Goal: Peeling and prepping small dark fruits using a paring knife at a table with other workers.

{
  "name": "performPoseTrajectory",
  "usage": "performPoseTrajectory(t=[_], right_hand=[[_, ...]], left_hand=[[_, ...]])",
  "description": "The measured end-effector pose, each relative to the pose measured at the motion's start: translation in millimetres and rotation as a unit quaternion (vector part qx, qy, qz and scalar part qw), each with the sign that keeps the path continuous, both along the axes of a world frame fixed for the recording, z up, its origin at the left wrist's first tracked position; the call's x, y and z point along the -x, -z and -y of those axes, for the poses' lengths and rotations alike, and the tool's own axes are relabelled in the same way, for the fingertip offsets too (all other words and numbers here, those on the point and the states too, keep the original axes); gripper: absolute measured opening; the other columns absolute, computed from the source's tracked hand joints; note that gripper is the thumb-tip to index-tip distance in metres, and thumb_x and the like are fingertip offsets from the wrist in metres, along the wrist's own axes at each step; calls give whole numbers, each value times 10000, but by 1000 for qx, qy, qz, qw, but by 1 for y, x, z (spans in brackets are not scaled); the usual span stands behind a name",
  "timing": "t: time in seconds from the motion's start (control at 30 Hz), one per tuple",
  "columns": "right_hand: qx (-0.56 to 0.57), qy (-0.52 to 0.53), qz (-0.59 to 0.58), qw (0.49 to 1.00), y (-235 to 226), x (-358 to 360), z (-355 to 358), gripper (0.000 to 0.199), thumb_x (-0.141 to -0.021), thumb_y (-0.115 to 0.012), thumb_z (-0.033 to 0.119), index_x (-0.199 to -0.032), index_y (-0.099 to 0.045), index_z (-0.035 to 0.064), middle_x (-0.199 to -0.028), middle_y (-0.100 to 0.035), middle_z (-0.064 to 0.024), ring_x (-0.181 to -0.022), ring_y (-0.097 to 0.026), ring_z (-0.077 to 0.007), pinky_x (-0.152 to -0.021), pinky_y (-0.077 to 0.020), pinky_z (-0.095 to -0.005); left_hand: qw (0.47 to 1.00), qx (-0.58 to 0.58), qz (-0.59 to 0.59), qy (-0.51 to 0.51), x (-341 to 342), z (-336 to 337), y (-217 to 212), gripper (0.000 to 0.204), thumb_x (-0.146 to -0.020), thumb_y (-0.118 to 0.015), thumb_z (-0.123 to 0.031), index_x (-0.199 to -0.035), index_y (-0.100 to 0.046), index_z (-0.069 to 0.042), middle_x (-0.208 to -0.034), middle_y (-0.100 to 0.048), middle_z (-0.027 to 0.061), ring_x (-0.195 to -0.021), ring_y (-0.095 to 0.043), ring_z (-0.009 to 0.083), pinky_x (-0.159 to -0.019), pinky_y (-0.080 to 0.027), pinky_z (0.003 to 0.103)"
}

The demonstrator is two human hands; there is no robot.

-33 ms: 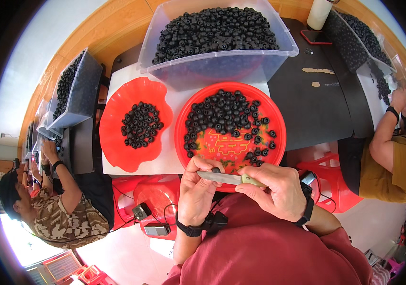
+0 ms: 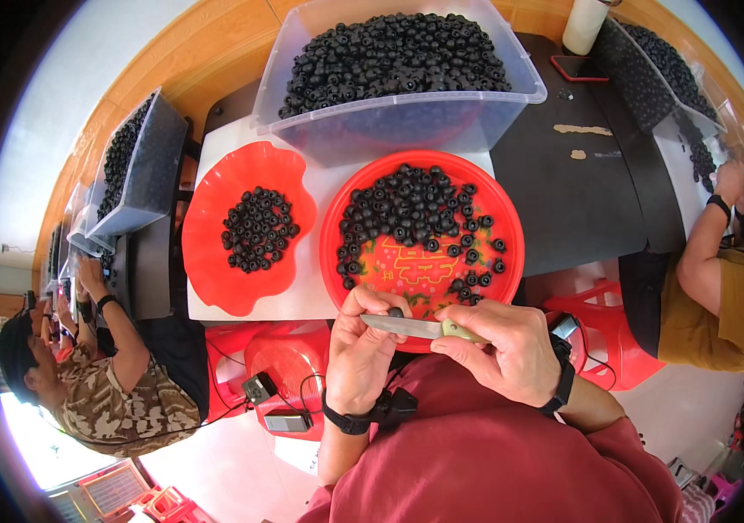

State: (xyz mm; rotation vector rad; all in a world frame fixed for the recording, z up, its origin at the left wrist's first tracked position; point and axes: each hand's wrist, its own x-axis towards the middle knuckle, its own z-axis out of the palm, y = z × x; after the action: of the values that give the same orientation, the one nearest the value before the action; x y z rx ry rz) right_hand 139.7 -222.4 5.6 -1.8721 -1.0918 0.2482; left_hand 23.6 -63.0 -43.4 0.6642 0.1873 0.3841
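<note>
My right hand (image 2: 507,349) is closed round the pale green handle of a small knife (image 2: 402,326), its blade pointing left. In my left hand (image 2: 361,349) a small round black part (image 2: 395,312) is pinched between the fingertips, and the blade lies against or just in front of it. Both hands are over the near rim of a round red tray (image 2: 516,235) with a printed pattern. Many black parts (image 2: 407,205) with holes are heaped at its far side, and several lie scattered at its right. To the left, a wavy-edged red dish (image 2: 215,192) holds a smaller pile (image 2: 260,228).
Behind the trays stands a clear plastic bin (image 2: 389,131) full of black parts. A phone (image 2: 579,68) and a white bottle (image 2: 585,26) are at the back right. One person (image 2: 119,366) works at the left, another (image 2: 712,279) at the right. Red stools (image 2: 289,362) stand below the table edge.
</note>
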Motion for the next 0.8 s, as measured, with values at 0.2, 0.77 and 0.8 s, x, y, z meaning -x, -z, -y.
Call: performPoseTrajectory(t=[0.2,0.77,0.8], right_hand=[[30,17,63,997,-1,0,-1,288,-822,-770,286,-950,-683,44,-692,-646,-69,-546,-622,-214,-469,-467,-328],[-13,-11,-3,1000,-1,1,9,314,-824,-777,296,-956,-689,25,-692,-643,-70,-520,-608,-197,-460,-458,-313],[-9,-8,6,1000,-2,1,10,311,-824,-776,300,-952,-689,30,-682,-637,-65,-520,-607,-196,-459,-456,-313]], left_hand=[[1000,15,-18,18,4,4,-5,140,-924,-644,-74,-1023,-546,-66,-986,-602,120,-831,-549,164,-778,-450,275],[998,33,14,47,1,2,-2,142,-926,-639,-61,-1021,-534,-57,-998,-590,121,-846,-558,159,-784,-462,272],[998,33,14,48,1,2,-2,142,-926,-639,-61,-1021,-534,-57,-998,-590,121,-846,-558,159,-784,-462,272]])
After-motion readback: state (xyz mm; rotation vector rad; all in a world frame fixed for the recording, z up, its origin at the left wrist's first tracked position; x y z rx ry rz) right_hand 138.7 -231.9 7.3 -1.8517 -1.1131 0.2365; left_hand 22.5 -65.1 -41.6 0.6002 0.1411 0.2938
